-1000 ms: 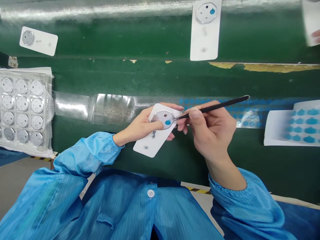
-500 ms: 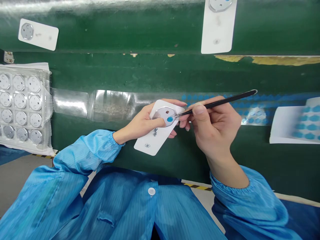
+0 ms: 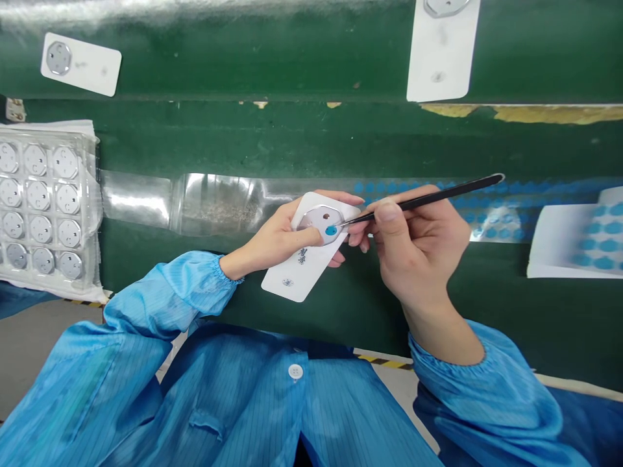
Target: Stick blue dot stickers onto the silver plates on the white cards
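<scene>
My left hand [image 3: 277, 237] is closed on a white card [image 3: 294, 272] with a round silvery plate [image 3: 311, 219] at its upper end. The thumb presses on the plate's lower edge, and the other fingers go behind the card. A small blue dot [image 3: 331, 231] lies on the plate, below a dark hole. In my right hand [image 3: 421, 243] are black tweezers [image 3: 438, 196], pinched between thumb and fingers. Their thin tips meet the blue dot's right edge; whether they grip it I cannot tell. Some right fingertips are near the card's right edge.
A clear tray [image 3: 87, 227] of silvery discs stands at left. Clear plastic bags [image 3: 219, 204] lie behind my hands, and a clear sheet with blue dots [image 3: 487, 227] at right, near white paper [image 3: 552, 240]. Two similar cards, one left [image 3: 92, 68] and one right [image 3: 440, 58], lie on the far green strip.
Both cards on the far green strip have shifted to the right. My hands, the held card and the tweezers are almost still, the tips staying at the blue dot.
</scene>
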`<state>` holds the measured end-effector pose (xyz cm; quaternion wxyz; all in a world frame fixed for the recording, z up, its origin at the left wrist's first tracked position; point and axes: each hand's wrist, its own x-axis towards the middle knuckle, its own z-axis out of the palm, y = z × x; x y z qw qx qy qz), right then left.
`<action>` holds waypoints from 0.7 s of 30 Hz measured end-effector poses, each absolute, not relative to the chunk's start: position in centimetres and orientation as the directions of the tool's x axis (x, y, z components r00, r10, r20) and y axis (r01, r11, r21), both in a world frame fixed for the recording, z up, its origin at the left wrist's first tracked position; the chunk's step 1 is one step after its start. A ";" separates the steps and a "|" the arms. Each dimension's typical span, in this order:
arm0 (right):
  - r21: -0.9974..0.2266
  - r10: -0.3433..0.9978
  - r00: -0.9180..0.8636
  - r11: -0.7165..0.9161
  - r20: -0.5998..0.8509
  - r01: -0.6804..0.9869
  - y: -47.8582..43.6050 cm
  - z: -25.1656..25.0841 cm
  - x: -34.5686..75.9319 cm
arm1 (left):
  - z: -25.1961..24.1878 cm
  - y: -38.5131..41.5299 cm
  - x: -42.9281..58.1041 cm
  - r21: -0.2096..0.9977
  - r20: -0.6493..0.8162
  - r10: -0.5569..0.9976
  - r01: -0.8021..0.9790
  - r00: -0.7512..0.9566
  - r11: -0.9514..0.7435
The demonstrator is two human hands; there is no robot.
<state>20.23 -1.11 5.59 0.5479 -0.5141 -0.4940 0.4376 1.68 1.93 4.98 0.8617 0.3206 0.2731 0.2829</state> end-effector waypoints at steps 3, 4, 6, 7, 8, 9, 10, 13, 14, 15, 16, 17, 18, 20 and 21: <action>-0.995 0.987 0.123 0.098 0.099 0.019 -1.2 5.4 20.3 | 5.0 1.9 1.7 0.702 -0.302 0.662 -0.310 0.686 0.641; -0.995 0.987 0.124 0.103 0.104 0.013 -1.2 5.3 20.3 | 5.1 1.9 1.7 0.702 -0.300 0.663 -0.312 0.686 0.641; -0.994 0.986 0.127 0.106 0.107 0.009 -1.2 5.2 20.4 | 5.1 1.9 1.7 0.703 -0.296 0.664 -0.314 0.687 0.638; -0.995 0.987 0.129 0.101 0.101 0.011 -1.2 5.2 20.4 | 5.1 1.9 1.7 0.705 -0.296 0.663 -0.310 0.688 0.638; -0.995 0.987 0.130 0.096 0.097 0.015 -1.2 5.2 20.3 | 5.1 1.9 1.7 0.709 -0.299 0.662 -0.305 0.687 0.636; -0.996 0.987 0.130 0.091 0.092 0.020 -1.2 5.2 20.3 | 5.1 1.9 1.6 0.714 -0.301 0.662 -0.298 0.686 0.633; -0.996 0.987 0.130 0.088 0.090 0.025 -1.2 5.2 20.3 | 5.1 1.8 1.6 0.721 -0.299 0.663 -0.293 0.686 0.628; -0.995 0.987 0.125 0.095 0.098 0.035 -1.3 5.3 20.2 | 4.9 1.7 1.6 0.755 -0.277 0.679 -0.283 0.680 0.591; -0.994 0.987 0.125 0.102 0.105 0.031 -1.3 5.4 20.1 | 4.9 1.7 1.6 0.763 -0.270 0.685 -0.283 0.676 0.581; -0.993 0.984 0.132 0.116 0.118 0.022 -1.4 5.5 20.1 | 4.8 1.7 1.6 0.766 -0.269 0.689 -0.284 0.673 0.577; -0.990 0.980 0.144 0.139 0.139 0.010 -1.4 5.5 20.1 | 4.8 1.6 1.6 0.764 -0.274 0.691 -0.285 0.669 0.578; -0.986 0.971 0.169 0.168 0.166 0.000 -1.5 5.6 20.1 | 4.8 1.6 1.6 0.758 -0.282 0.693 -0.288 0.663 0.584; -0.980 0.959 0.205 0.199 0.194 -0.005 -1.4 5.7 20.1 | 4.7 1.6 1.6 0.752 -0.292 0.696 -0.293 0.656 0.591; -0.967 0.928 0.279 0.253 0.246 0.012 -1.2 5.8 20.0 | 4.7 1.5 1.6 0.741 -0.302 0.706 -0.308 0.640 0.596; -0.961 0.912 0.309 0.277 0.271 0.025 -1.0 5.8 20.0 | 4.7 1.5 1.6 0.739 -0.301 0.714 -0.318 0.632 0.594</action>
